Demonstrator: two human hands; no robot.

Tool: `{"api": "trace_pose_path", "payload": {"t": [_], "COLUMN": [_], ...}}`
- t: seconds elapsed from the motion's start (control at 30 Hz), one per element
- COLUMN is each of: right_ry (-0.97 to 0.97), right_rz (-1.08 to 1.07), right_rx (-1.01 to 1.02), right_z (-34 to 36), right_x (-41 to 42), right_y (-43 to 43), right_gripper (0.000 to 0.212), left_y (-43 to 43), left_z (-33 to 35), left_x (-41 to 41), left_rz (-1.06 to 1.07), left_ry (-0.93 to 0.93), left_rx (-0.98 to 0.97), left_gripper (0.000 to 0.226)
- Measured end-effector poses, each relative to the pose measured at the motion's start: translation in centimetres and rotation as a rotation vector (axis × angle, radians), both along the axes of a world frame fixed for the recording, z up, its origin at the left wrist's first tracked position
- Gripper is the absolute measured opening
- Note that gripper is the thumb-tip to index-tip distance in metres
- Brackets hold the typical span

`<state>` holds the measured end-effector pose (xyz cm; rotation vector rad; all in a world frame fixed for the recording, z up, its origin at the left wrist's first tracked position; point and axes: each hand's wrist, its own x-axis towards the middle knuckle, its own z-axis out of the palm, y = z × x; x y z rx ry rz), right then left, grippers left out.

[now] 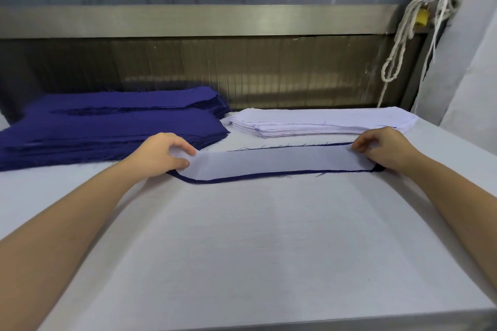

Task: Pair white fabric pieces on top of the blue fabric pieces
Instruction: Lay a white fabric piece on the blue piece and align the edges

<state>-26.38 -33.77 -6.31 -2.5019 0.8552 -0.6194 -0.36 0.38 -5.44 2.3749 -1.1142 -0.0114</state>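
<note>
A long, narrow white fabric strip (277, 161) lies flat along the top of a dark blue fabric strip (242, 179) of much the same shape. Only a thin blue border and some frayed threads show along the near and far edges of the white one. The pair sits across the middle of the table (255, 244), which is covered in a pale grey-white cloth, just in front of the two stacks. The person's left hand (161, 153) pinches the left end of the white strip between thumb and curled fingers, with that end raised slightly off the blue below. The right hand (382, 148) has its fingers curled down over the right end of the same strip, holding it at the fingertips; a dark corner of the blue strip peeks out beneath the wrist. Both bare forearms reach in from the near corners of the view. Behind the left hand, a thick pile of dark blue fabric pieces (107, 126) spreads over the far left of the table in overlapping layers with ragged edges. Just to its right, behind the paired strips, is a neat, lower stack of long white fabric pieces (317, 122). Beyond the stacks runs a brushed metal rail (201, 20) above a dark ribbed panel. At the far right, white cords (403, 43) hang in loops beside a small yellow object (422, 17).
</note>
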Motion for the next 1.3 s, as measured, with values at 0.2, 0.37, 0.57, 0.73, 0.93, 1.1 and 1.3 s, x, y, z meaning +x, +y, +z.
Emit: {"api": "trace_pose_path", "payload": {"t": [0.2, 0.37, 0.57, 0.73, 0.93, 1.1, 1.3], "right_ry": [0.011, 0.002, 0.027, 0.055, 0.034, 0.251, 0.212], "right_rz": [-0.012, -0.026, -0.018, -0.053, -0.164, -0.309, -0.179], "right_rx": [-0.029, -0.025, -0.038, -0.068, -0.173, -0.454, -0.535], "right_z": [0.1, 0.0, -0.2, -0.3, -0.4, -0.6, -0.1], "right_x": [0.1, 0.0, 0.1, 0.3, 0.3, 1.1, 4.4], "right_y": [0.0, -0.1, -0.4, -0.6, -0.2, 0.7, 1.9], "right_gripper": [0.039, 0.039, 0.035, 0.029, 0.021, 0.026, 0.028], "left_y": [0.1, 0.3, 0.4, 0.5, 0.8, 0.3, -2.2], "left_z": [0.2, 0.3, 0.5, 0.4, -0.1, -0.3, 0.3], "left_x": [-0.2, -0.4, -0.5, 0.3, 1.4, 1.6, 1.1], "left_rz": [-0.03, -0.012, -0.014, 0.021, 0.033, 0.073, 0.125], "left_ry": [-0.006, -0.01, -0.035, -0.046, -0.183, -0.231, -0.294], "left_rx": [0.021, -0.027, 0.022, 0.035, 0.021, 0.037, -0.026], "left_gripper": [0.019, 0.016, 0.017, 0.017, 0.013, 0.007, 0.006]}}
